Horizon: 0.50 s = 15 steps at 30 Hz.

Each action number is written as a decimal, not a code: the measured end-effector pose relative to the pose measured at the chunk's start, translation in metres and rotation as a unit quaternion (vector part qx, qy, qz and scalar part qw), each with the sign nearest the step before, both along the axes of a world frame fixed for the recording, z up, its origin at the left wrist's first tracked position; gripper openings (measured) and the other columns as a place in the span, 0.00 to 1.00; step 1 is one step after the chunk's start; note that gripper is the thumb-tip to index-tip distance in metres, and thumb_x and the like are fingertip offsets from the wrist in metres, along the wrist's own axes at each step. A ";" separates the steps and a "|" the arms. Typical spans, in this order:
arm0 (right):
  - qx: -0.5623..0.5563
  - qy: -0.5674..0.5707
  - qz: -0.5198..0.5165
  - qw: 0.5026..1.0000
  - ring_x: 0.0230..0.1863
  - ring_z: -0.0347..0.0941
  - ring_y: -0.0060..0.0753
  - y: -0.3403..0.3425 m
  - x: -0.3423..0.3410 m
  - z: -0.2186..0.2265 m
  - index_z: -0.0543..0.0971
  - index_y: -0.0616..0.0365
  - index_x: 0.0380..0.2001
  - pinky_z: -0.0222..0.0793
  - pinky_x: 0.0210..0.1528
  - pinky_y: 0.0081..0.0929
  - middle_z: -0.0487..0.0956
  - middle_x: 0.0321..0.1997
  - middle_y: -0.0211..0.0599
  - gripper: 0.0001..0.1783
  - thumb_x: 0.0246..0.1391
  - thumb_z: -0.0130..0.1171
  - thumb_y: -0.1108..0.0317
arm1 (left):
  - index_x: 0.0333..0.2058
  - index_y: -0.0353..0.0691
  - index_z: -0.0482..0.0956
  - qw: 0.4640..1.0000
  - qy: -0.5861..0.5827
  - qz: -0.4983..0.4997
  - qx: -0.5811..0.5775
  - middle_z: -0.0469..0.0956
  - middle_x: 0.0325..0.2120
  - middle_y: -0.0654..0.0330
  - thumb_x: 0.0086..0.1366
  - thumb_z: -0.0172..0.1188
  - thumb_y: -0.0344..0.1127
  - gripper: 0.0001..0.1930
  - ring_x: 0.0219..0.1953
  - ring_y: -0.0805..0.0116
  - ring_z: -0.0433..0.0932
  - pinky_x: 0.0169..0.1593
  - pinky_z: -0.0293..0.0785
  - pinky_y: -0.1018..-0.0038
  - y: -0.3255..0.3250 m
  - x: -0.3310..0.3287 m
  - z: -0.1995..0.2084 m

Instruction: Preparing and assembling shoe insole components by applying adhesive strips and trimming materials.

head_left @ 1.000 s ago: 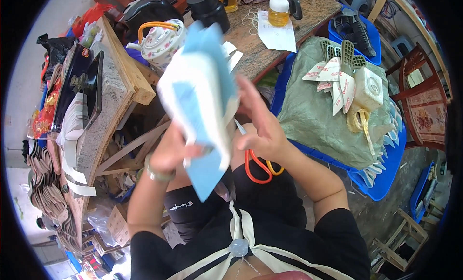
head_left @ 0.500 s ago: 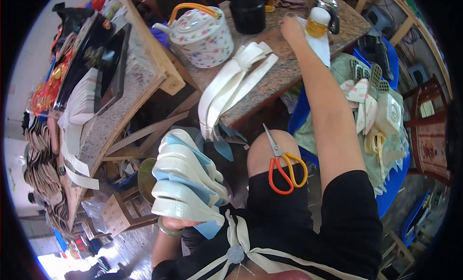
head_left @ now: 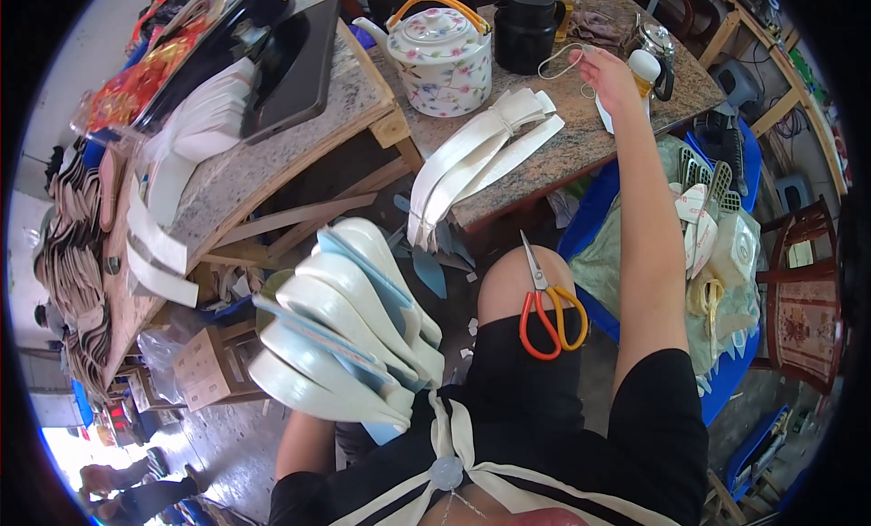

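A fanned stack of white and pale blue sole-shaped pieces [head_left: 349, 331] sits low at my left, above my left knee. My left hand is hidden under the stack and holds it; only the forearm [head_left: 304, 444] shows. My right hand [head_left: 606, 77] is stretched out over the stone-topped table [head_left: 581, 145], with a thin pale loop [head_left: 555, 63] pinched in its fingers. Orange-handled scissors [head_left: 547, 308] lie on my right thigh. A bundle of white strips [head_left: 476, 159] hangs over the table's near edge.
A flowered teapot with an orange handle [head_left: 442, 47] and a black jug [head_left: 529, 23] stand on the table. A wooden bench with a dark tray [head_left: 295, 68] and white pieces is at left. A blue tarp with a sack and cut pieces [head_left: 717, 245] lies at right.
My right arm stays stretched to the far table and its fingers now hold up a thin loop. The stack in my left hand sits a little higher and more central.
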State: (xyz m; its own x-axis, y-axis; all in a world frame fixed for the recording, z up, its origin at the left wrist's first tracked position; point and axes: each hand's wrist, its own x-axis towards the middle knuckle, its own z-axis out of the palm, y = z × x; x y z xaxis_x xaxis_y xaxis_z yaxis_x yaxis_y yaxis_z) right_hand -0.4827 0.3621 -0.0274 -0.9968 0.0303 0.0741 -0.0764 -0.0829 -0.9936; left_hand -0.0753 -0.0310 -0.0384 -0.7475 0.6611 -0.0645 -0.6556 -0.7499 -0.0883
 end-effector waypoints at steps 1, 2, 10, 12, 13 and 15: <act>-0.140 -0.040 0.101 0.984 0.39 0.74 0.27 -0.012 0.018 0.016 0.75 0.61 0.43 0.69 0.46 0.30 0.79 0.36 0.34 0.13 0.57 0.56 0.66 | 0.54 0.38 0.67 1.000 0.015 0.011 -0.015 0.74 0.46 0.51 0.54 0.63 0.40 0.29 0.48 0.58 0.75 0.54 0.72 0.63 -0.007 0.007 0.005; -0.137 -0.041 0.107 0.984 0.39 0.74 0.27 -0.010 0.032 0.021 0.75 0.61 0.43 0.69 0.46 0.30 0.79 0.36 0.34 0.13 0.57 0.56 0.66 | 0.54 0.37 0.68 0.999 0.030 0.013 -0.019 0.74 0.46 0.51 0.54 0.63 0.40 0.29 0.48 0.58 0.76 0.53 0.72 0.63 -0.012 0.009 0.001; 0.240 0.068 0.393 0.885 0.24 0.62 0.11 -0.129 0.235 0.101 0.78 0.55 0.39 0.60 0.27 0.14 0.73 0.29 0.20 0.13 0.53 0.45 0.76 | 0.52 0.36 0.69 0.961 0.108 0.196 -0.163 0.76 0.43 0.51 0.54 0.62 0.40 0.28 0.45 0.58 0.78 0.51 0.75 0.63 -0.024 0.059 -0.012; 0.309 0.110 0.502 0.800 0.23 0.63 0.14 -0.168 0.295 0.120 0.77 0.56 0.37 0.61 0.25 0.17 0.73 0.25 0.23 0.10 0.52 0.49 0.76 | 0.52 0.36 0.70 0.928 0.141 0.261 -0.225 0.77 0.42 0.51 0.54 0.62 0.41 0.28 0.44 0.58 0.78 0.50 0.75 0.63 -0.030 0.116 -0.010; 0.291 0.201 0.527 0.773 0.31 0.72 0.23 -0.181 0.308 0.111 0.77 0.58 0.38 0.68 0.35 0.21 0.77 0.29 0.32 0.10 0.51 0.52 0.78 | 0.52 0.35 0.70 0.907 0.161 0.292 -0.257 0.77 0.42 0.51 0.54 0.62 0.41 0.28 0.44 0.57 0.79 0.50 0.76 0.63 -0.032 0.128 -0.012; 0.252 0.182 0.536 0.785 0.32 0.72 0.24 -0.208 0.347 0.120 0.72 0.60 0.34 0.67 0.36 0.21 0.75 0.28 0.34 0.07 0.49 0.53 0.79 | 0.51 0.35 0.70 0.845 0.188 0.371 -0.335 0.77 0.41 0.50 0.54 0.62 0.41 0.27 0.43 0.57 0.79 0.49 0.76 0.63 -0.028 0.137 -0.026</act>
State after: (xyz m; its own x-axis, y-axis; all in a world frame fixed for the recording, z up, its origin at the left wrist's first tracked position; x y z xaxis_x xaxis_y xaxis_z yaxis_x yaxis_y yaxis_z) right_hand -0.1359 0.1538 0.0927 -0.3405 -0.9356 0.0936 -0.5176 0.1035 -0.8493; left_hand 0.0617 -0.0589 -0.0646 -0.9912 -0.0902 0.0966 0.1311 -0.7653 0.6302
